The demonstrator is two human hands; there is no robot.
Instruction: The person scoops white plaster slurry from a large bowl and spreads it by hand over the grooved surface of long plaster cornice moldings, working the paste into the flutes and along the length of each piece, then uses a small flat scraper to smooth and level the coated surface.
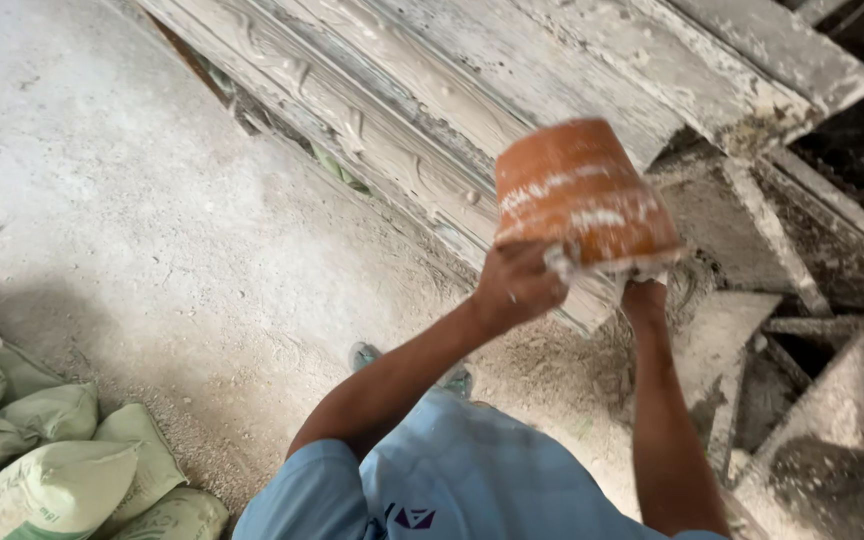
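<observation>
Head view, one item in hand: an orange bucket [584,195], count one, streaked with white dried mortar, turned bottom-up and tilted, held in the air above the dusty floor [152,230]. I judge the tilt serves to empty it, though nothing can be seen falling from the rim.

Grip, left: my left hand [520,282] is closed on the near rim of the bucket, fingers wrapped over the edge. Grip, right: my right hand [644,292] is under the far rim and touching it; the fingers are hidden behind the bucket, so I cannot tell how they close. Two hands share the load, one at each side of the rim, which keeps the tilt steady.

Beyond the bucket: grey moulded panels [422,110], at least three, lean stacked against each other, crusted with cement. Lower right: angular concrete-caked moulds [842,400], about three, resting on the ground near one another.

Below me: one foot in a blue sandal [364,356], partly hidden by my arm. Lower left: green cement sacks [62,480], around six counted, piled together, well apart from the bucket.
</observation>
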